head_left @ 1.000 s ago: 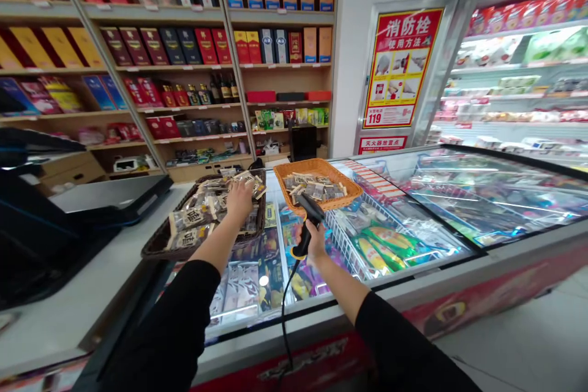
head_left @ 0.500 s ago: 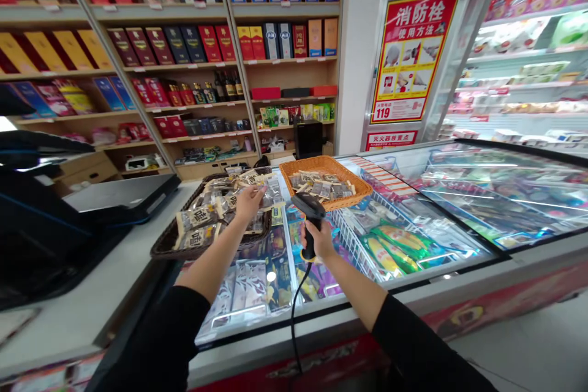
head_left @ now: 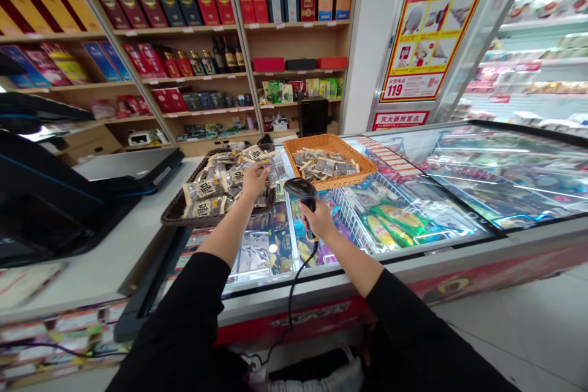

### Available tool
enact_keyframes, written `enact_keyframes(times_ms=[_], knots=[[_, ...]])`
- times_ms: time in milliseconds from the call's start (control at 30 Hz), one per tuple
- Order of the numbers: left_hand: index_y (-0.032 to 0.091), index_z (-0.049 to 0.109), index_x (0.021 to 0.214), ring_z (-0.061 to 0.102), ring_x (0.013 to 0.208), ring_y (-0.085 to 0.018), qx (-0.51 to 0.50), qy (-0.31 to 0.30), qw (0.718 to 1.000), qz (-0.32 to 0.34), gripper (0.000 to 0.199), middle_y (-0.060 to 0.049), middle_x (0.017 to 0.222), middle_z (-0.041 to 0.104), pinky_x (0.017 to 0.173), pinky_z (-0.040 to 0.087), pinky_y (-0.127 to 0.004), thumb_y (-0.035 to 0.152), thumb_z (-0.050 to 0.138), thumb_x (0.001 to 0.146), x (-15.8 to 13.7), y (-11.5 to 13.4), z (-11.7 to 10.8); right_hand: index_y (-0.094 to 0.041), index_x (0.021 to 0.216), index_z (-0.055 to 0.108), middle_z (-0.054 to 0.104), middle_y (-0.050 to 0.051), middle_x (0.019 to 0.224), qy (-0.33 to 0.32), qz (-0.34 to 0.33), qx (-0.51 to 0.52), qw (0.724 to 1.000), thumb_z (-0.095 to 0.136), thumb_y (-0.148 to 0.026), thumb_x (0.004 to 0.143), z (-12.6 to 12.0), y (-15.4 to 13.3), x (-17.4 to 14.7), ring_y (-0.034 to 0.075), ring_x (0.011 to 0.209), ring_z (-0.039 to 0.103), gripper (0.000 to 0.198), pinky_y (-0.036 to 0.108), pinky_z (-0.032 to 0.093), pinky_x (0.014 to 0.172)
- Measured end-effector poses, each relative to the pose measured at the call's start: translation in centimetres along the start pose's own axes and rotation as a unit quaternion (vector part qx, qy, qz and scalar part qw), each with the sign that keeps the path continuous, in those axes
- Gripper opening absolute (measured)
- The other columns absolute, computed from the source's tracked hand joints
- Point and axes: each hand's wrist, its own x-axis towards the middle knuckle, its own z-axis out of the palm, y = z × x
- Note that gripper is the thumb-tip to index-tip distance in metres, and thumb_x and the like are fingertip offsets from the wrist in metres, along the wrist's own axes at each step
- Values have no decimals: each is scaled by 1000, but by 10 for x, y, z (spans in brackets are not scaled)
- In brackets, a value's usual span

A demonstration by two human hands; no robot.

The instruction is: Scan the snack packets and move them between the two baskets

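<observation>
My right hand (head_left: pixel 320 218) is wrapped round the grip of a black barcode scanner (head_left: pixel 301 190), whose head points left toward the dark basket. A black cable hangs from its handle. My left hand (head_left: pixel 256 180) is closed, with finger and thumb pinching a small clear-and-beige snack packet (head_left: pixel 277 169) at the right side of a dark brown wicker basket (head_left: pixel 172 214). More packets (head_left: pixel 202 190) of the same kind fill that basket. Beyond the scanner, an orange wicker basket (head_left: pixel 367 166) holds several similar packets (head_left: pixel 325 165).
Both baskets stand on a glass-topped chest freezer (head_left: pixel 441 196) with packaged food inside. At left, a counter (head_left: pixel 138 220) carries a black machine with a flat metal plate (head_left: pixel 128 165). Shelves (head_left: pixel 179 29) of boxed goods line the back, beside a red fire-hydrant sign (head_left: pixel 432 30).
The view has tilted downward, so the shelves sit higher. The scanner's head has turned left toward the packet, and my left hand remains at the dark basket's right side.
</observation>
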Motion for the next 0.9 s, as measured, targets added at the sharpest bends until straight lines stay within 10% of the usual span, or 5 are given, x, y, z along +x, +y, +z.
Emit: enact_keyframes(times_ms=[633, 900], knots=[[18, 60, 95, 58, 55, -14, 32, 5, 999, 16, 22, 2, 61, 59, 54, 51, -26, 31, 61, 77, 1, -2, -4, -20, 75, 52, 50, -6, 46, 9, 22, 69, 997, 60, -46, 78, 1, 1, -1, 11, 33, 45, 27, 23, 35, 35], [17, 61, 105, 60, 61, -14, 116, -27, 991, 57, 29, -3, 82, 67, 52, 48, -23, 28, 60, 77, 21, 12, 31, -21, 71, 45, 49, -7, 48, 219, -24, 268, 938, 63, -52, 71, -20, 7, 22, 9, 32, 44, 36, 22, 35, 32]])
